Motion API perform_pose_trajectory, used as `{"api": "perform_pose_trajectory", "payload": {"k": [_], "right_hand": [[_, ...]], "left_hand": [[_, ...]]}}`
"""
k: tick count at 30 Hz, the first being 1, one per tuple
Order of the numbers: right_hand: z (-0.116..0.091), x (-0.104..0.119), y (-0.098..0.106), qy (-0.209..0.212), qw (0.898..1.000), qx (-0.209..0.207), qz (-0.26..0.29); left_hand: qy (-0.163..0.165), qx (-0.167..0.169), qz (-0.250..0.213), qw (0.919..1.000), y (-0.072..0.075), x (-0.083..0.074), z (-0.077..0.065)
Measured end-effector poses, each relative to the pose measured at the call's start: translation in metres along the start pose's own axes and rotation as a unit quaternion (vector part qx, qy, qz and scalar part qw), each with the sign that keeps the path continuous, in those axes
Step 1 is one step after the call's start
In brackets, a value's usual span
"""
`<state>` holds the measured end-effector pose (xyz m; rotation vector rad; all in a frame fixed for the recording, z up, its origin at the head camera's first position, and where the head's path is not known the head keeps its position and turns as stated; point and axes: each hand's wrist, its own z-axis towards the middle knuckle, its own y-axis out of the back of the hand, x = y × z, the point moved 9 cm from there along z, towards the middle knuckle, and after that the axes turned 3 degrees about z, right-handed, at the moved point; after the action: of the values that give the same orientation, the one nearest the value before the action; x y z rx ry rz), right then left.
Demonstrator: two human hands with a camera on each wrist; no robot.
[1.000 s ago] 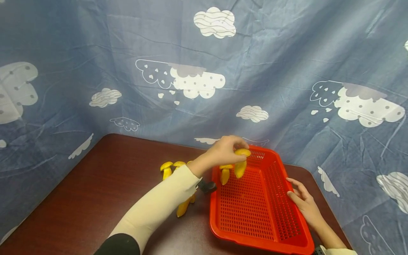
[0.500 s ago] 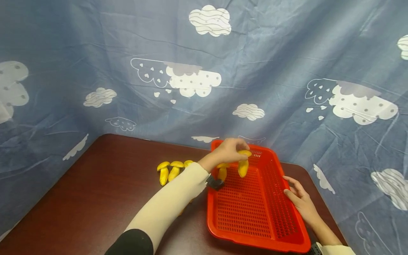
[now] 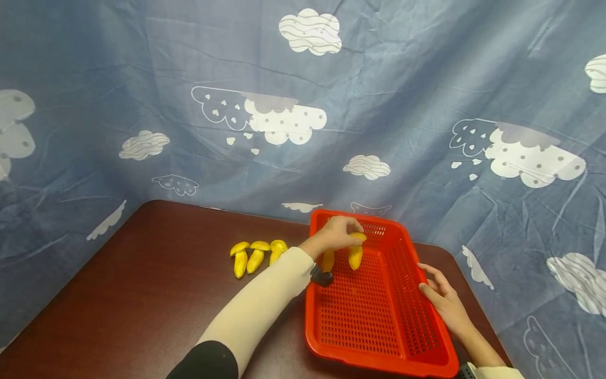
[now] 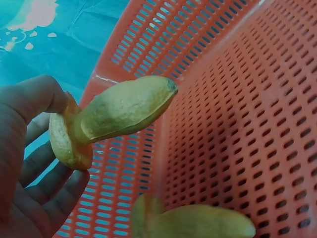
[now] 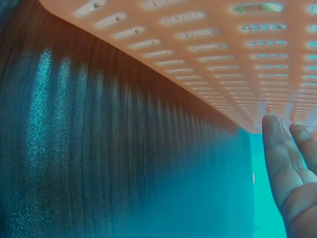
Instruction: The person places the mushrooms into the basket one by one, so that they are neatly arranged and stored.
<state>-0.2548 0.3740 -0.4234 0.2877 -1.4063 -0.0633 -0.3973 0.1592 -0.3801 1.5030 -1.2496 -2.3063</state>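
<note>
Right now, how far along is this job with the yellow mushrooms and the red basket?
Done: one mushroom already lies in the red basket.
In hand: the left hand pinches another mushroom by its cap over the basket, while the right hand touches the rim.
Apparently left: three mushrooms on the table; the sleeve may hide more.
</note>
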Motion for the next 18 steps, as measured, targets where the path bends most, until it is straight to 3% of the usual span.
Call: {"api": "perform_pose_trajectory", "payload": {"k": [18], "right_hand": [[0.0,0.004,-0.003,0.008,1.0,0.003,0.017]], "left_hand": [[0.017,0.049,0.017,0.9985,-0.019,0.014,0.009]]}}
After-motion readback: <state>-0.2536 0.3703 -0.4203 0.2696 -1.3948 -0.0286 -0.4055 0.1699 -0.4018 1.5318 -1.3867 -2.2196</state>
